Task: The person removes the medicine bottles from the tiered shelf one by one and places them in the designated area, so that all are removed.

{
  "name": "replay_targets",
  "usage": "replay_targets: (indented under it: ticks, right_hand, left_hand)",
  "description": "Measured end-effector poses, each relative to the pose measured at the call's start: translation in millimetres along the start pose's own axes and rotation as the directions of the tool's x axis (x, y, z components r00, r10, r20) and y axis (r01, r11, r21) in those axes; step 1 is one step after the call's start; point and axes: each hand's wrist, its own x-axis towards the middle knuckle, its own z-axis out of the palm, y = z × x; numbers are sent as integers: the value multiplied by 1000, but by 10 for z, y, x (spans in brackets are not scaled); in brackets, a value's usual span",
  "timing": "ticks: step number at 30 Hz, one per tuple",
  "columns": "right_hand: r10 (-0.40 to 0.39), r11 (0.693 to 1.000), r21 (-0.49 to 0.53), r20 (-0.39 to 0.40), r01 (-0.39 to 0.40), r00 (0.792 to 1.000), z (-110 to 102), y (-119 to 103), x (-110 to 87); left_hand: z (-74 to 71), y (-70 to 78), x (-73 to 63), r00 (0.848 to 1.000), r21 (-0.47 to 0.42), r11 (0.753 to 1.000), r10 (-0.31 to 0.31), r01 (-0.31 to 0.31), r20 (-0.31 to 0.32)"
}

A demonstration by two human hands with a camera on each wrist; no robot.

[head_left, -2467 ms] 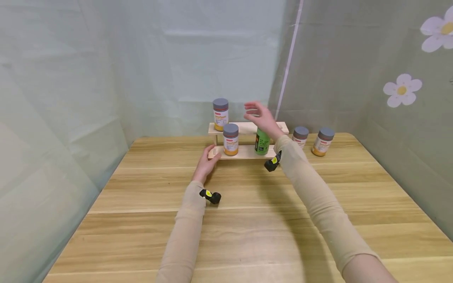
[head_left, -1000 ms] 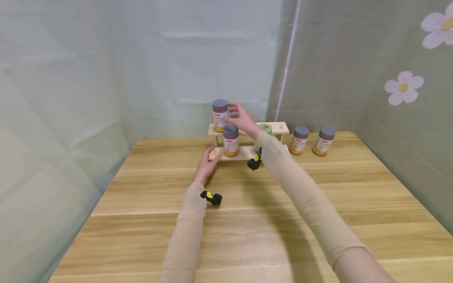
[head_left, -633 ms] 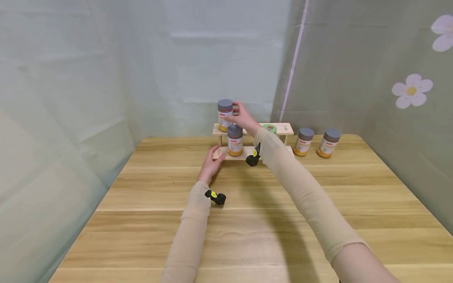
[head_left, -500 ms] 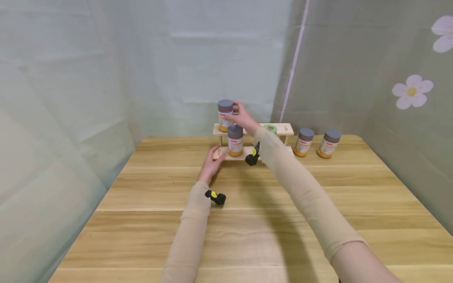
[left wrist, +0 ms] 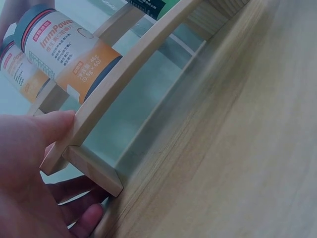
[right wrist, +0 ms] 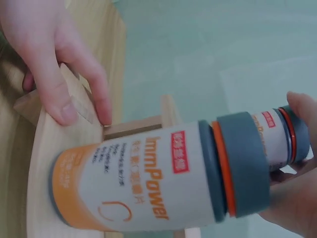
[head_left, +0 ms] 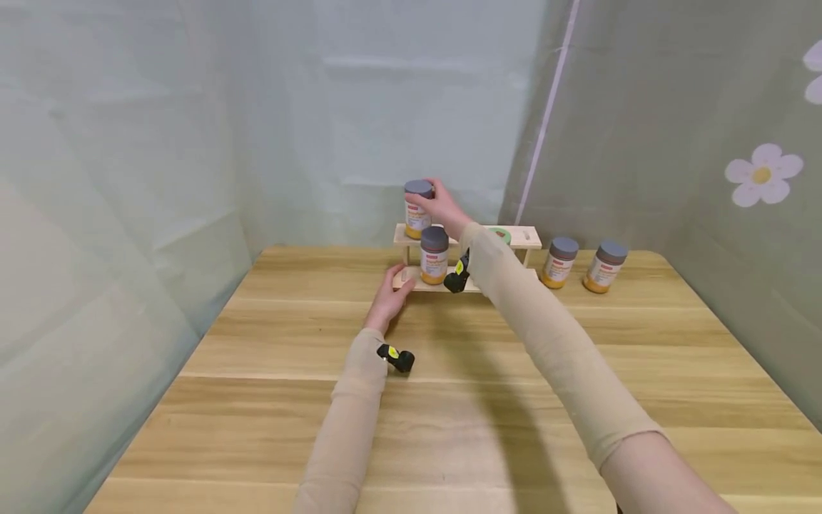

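Head view: We locate the wooden stand (head_left: 528, 235) near the back edge of the counter (head_left: 257, 321). The upper jar (head_left: 417, 220) is at the left end of the stand's upper board. The lower jar (head_left: 434, 257) stands upright in front of it, near the left end of the lower board. The fingers of the right hand (head_left: 442, 207) are clamped on the upper jar's cap, thumb to the front; we judge that this high hold clears the lower jar. We cannot tell whether the upper jar's base bears fully on its board. The left hand (head_left: 389, 298) is clamped on the front left corner of the lower board, presumably to brace a light stand. The green can (head_left: 500, 234) shows little but its top past the right forearm. The inner jar (head_left: 559, 263) and the outer jar (head_left: 604, 267) stand upright on the counter beyond the stand's right end, toward the back right corner.

Left wrist view: We see the thumb on top of the lower board and the other fingers below it, around the foot (left wrist: 94, 171). This grip across the board's thickness should resist tilting.

Right wrist view: We find the fingers curled about the upper jar's cap, with part of its label exposed. The lower jar, untouched, stands with its base on the lower board.
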Motion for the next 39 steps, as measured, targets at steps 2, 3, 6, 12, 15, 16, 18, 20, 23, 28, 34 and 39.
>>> replay_targets:
  ticks: [2, 3, 6, 12, 15, 16, 18, 20, 23, 28, 34, 39]
  right_hand:
    - [-18, 1000, 13, -2, 18, 1000, 2, 10, -12]
    - [-24, 1000, 19, -2, 24, 1000, 0, 20, -16]
    - [-36, 999, 20, -15, 36, 999, -27, 53, -27]
    - [-48, 999, 0, -53, 48, 997, -89, 88, -42]
    - [-45, 999, -13, -53, 44, 998, -98, 83, -63]
    - [-44, 999, -17, -53, 43, 998, -100, 82, -67]
    - [-41, 999, -21, -58, 40, 997, -112, 84, -80]
    - [-39, 999, -27, -63, 37, 997, -127, 90, -86]
    - [-39, 999, -15, -70, 38, 997, -158, 106, -87]
    - [-59, 998, 19, -77, 61, 995, -224, 87, -87]
    - [-76, 997, 9, -100, 77, 992, -309, 26, -97]
    - [-59, 998, 17, -114, 61, 992, -371, 29, -118]
  left_hand:
    - [15, 10, -1, 1000, -1, 1000, 3, -3, -2]
    - [23, 13, -1, 1000, 1, 1000, 6, -6, -5]
    - [53, 13, -2, 1000, 8, 1000, 14, -14, -8]
    - [95, 17, 0, 1000, 21, 999, 24, -24, -6]
    - [106, 11, 4, 1000, 20, 1000, 21, -21, -7]
    - [110, 8, 2, 1000, 21, 1000, 19, -19, -7]
    - [125, 6, 2, 1000, 18, 1000, 13, -13, -6]
    - [137, 6, -2, 1000, 15, 1000, 6, -5, -3]
    - [141, 11, -2, 1000, 11, 1000, -8, 8, 6]
    - [118, 17, 22, 1000, 17, 1000, -7, 7, 5]
    - [85, 16, 48, 1000, 28, 1000, -9, 9, 3]
    - [73, -9, 61, 1000, 30, 999, -28, 28, 6]
